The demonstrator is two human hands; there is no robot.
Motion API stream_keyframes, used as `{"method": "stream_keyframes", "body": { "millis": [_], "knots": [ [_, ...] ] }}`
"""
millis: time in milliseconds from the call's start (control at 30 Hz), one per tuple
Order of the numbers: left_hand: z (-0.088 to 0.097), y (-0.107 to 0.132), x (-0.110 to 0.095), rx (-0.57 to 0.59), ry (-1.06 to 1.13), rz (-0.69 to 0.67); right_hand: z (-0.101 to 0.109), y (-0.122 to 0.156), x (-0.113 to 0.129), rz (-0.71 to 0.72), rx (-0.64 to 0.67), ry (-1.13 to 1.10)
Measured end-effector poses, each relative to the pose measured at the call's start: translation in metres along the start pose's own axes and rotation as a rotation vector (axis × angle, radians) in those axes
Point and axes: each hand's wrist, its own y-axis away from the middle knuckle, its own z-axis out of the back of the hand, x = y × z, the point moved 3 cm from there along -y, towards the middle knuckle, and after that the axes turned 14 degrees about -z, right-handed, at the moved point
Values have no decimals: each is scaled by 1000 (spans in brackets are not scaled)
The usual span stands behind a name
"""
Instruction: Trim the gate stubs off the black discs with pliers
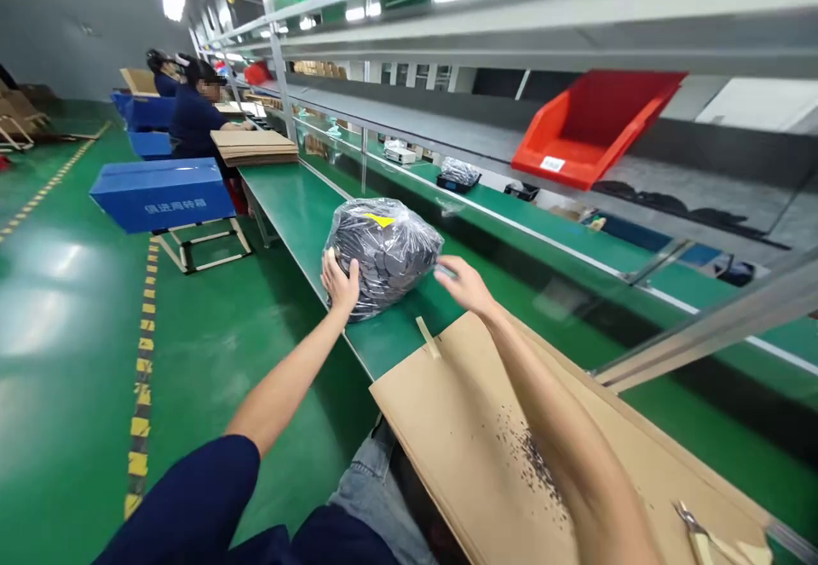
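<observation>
A smooth green table (281,207) carries flat brown cardboard (460,420); off left, a blue box (163,190) bears white Chinese characters (175,206). On the table sits a crinkled clear plastic bag (402,245) of dark, rounded pieces (382,265). The left hand (342,285) lies spread against its left side; the right hand (469,285) curls at its right end, pinching or not I cannot tell. A pointed yellow label (382,221) tops the bag.

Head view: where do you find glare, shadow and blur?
Head view: ceiling lights burn out to white; head view: the green floor glares at left and darkens beneath the bench; head view: the plastic bag glints; head view: the right hand looks slightly smeared.
</observation>
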Motion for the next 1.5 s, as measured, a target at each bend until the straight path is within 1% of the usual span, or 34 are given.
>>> {"method": "stream_keyframes", "body": {
  "millis": [33, 100, 167, 200, 233, 300, 433, 533, 600, 667, 700, 767, 800, 867, 933, 1000, 1033, 1100, 1167, 1267, 1367, 1433, 1500],
  "knots": [
    [-11, 8, -3, -42, -1, -8, -4, -17, 13, -23, 18, 15],
    [-24, 21, -5, -107, 6, -36, -13, -47, 37, -87, 34, 49],
    [-29, 24, 1, -143, 22, -76, -23, -62, 55, -143, 30, 88],
    [-28, 22, 6, -149, 30, -97, -27, -63, 60, -161, 27, 106],
    [-26, 17, 11, -148, 37, -115, -31, -60, 63, -174, 25, 121],
    [-21, 1, 25, -119, 49, -143, -37, -45, 62, -188, 23, 138],
    [-17, -36, 49, 20, 57, -191, -41, -5, 58, -187, 46, 117],
    [-17, -59, 56, 151, 41, -232, -45, 21, 63, -161, 52, 70],
    [-15, -75, 53, 237, 18, -273, -47, 34, 65, -132, 55, 32],
    [-9, -92, 42, 295, -17, -328, -46, 43, 64, -90, 73, -8],
    [-5, -100, 34, 302, -38, -358, -45, 44, 62, -65, 87, -29],
    [4, -110, 9, 286, -78, -431, -38, 42, 54, -22, 106, -66],
    [6, -110, -6, 283, -92, -479, -33, 37, 49, -12, 99, -79],
    [4, -100, -40, 321, -97, -587, -21, 23, 37, -15, 50, -84],
    [-7, -79, -72, 420, -110, -720, -12, 4, 27, -20, 8, -61],
    [-22, -56, -95, 536, -207, -876, -9, -13, 21, 3, 21, -20],
    [-30, -47, -102, 580, -266, -931, -9, -21, 19, 22, 40, 2],
    [-39, -39, -106, 621, -359, -974, -9, -31, 18, 62, 77, 40],
    [-40, -39, -104, 613, -377, -956, -9, -35, 16, 96, 96, 64],
    [-31, -40, -102, 599, -385, -974, -6, -32, 15, 132, 97, 74],
    [-22, -28, -107, 595, -387, -1020, -5, -22, 15, 157, 64, 57],
    [-21, -14, -112, 645, -389, -1063, -7, -14, 15, 174, 52, 34],
    [-25, -3, -117, 720, -403, -1063, -9, -7, 14, 198, 68, 4]
  ]
}}
